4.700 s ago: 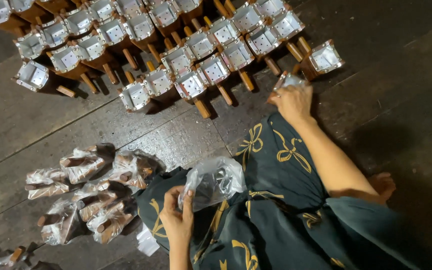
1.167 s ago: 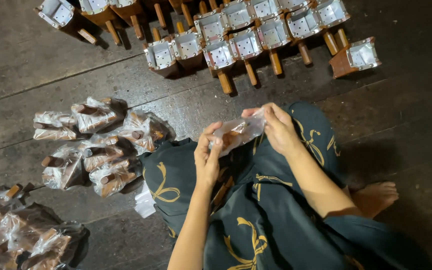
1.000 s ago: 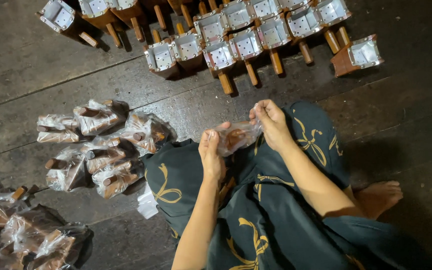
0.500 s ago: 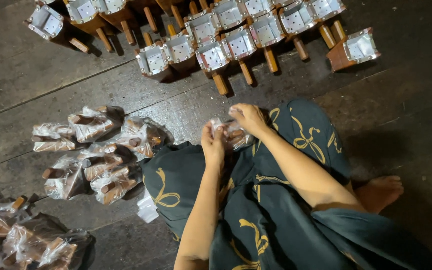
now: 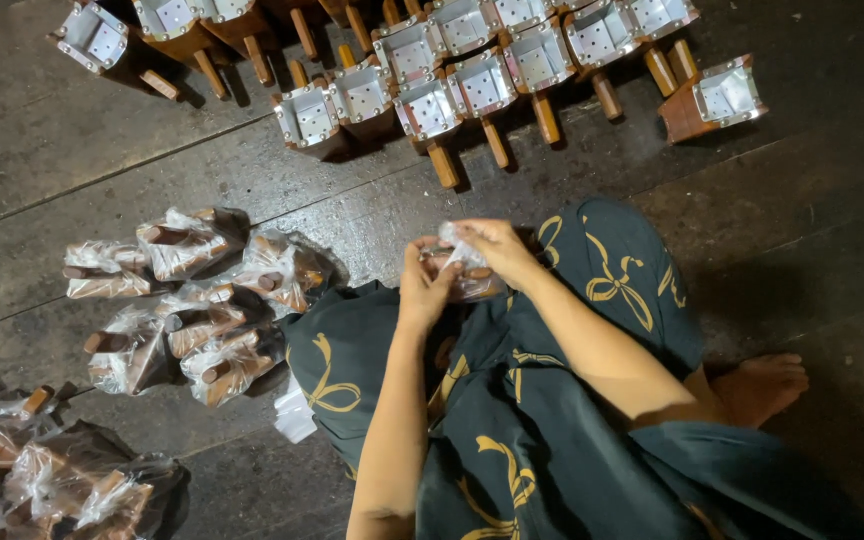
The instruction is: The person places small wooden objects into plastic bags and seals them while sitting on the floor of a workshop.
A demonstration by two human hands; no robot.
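Head view, looking down: left hand and right hand closed together on a small clear plastic bag with a brown wooden piece inside, held above the lap over dark cloth with yellow pattern. Better to keep fingers pinching close to the bag mouth, hold the wood piece steady from below, and gather the plastic tight before closing, so nothing slips out. Finished bags in a pile on the floor to the left; wooden legs with metal brackets in rows ahead. Hard to see: the bag mouth, hidden by fingers. More bags cut off at the lower left edge.
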